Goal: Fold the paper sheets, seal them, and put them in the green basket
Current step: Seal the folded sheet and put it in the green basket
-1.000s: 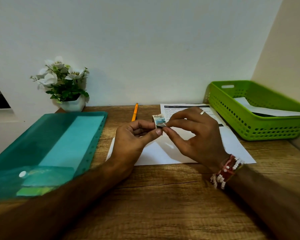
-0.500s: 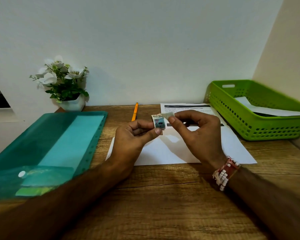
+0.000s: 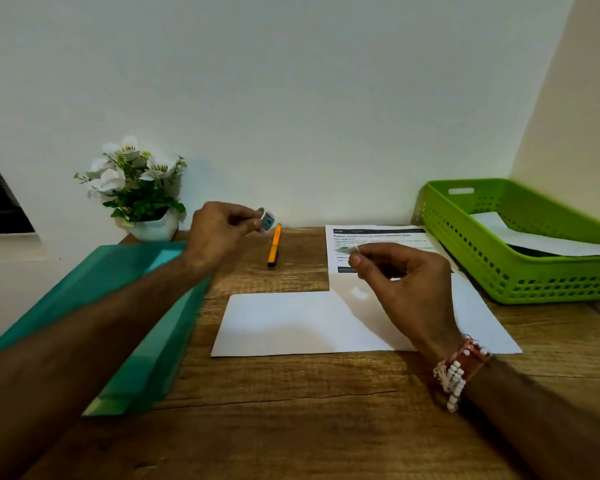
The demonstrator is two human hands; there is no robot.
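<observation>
My left hand (image 3: pixel 222 230) reaches toward the back of the desk and pinches a small strip of stickers (image 3: pixel 266 221) above the orange pen. My right hand (image 3: pixel 402 282) hovers over the papers and pinches a small peeled sticker (image 3: pixel 347 250) between thumb and forefinger. A folded white sheet (image 3: pixel 291 323) lies on the desk in front of me. Partly under it, further back, lies a printed sheet (image 3: pixel 374 237). The green basket (image 3: pixel 499 271) stands at the right with a folded white paper (image 3: pixel 520 237) inside.
A teal plastic folder (image 3: pixel 136 306) covers the desk's left side, under my left forearm. An orange pen (image 3: pixel 274 244) lies near the back. A white flower pot (image 3: pixel 142 199) stands at the back left by the wall. Walls close in behind and at the right.
My hands have parted. The left carried the sticker strip back and left toward the pen. The right drew the peeled sticker away and now holds it over the printed sheet.
</observation>
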